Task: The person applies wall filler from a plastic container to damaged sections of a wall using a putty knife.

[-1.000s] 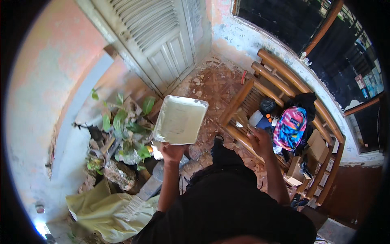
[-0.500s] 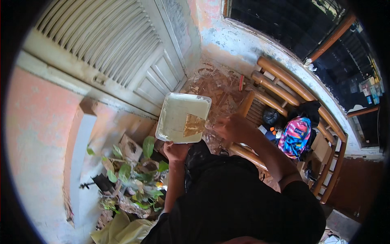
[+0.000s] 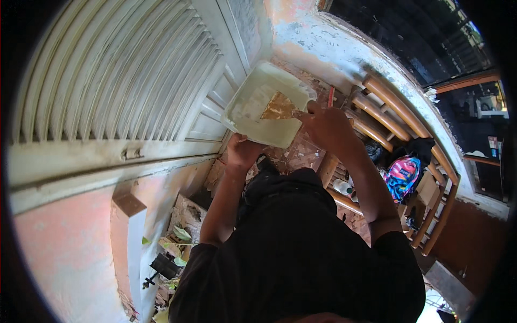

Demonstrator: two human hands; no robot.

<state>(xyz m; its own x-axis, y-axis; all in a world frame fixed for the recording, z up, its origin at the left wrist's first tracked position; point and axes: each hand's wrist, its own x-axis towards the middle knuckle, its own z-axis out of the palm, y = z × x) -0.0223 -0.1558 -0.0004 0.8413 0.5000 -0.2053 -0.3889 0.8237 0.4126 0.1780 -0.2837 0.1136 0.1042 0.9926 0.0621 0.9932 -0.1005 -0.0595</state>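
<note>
My left hand (image 3: 243, 150) grips the near-left edge of a whitish plastic tub (image 3: 243, 105), holding it up in front of me. Pale smears coat the tub's inside. In my right hand (image 3: 327, 126) is a putty knife (image 3: 279, 106) with a broad, brownish, stained blade. The blade lies over the inside of the tub; whether it touches the bottom I cannot tell. My right fingers are closed round its handle, which they mostly hide.
A louvred pale door (image 3: 118, 75) stands close on the left. On the right, a wooden bench (image 3: 396, 110) carries a colourful tie-dye backpack (image 3: 403, 177) and a bottle (image 3: 342, 186). A wall ledge (image 3: 129, 203) juts out at lower left, near plants (image 3: 182, 234).
Both hands have moved forward with the tub and putty knife, away from my body. The view has shifted too, with the louvred door appearing larger and fewer plants showing.
</note>
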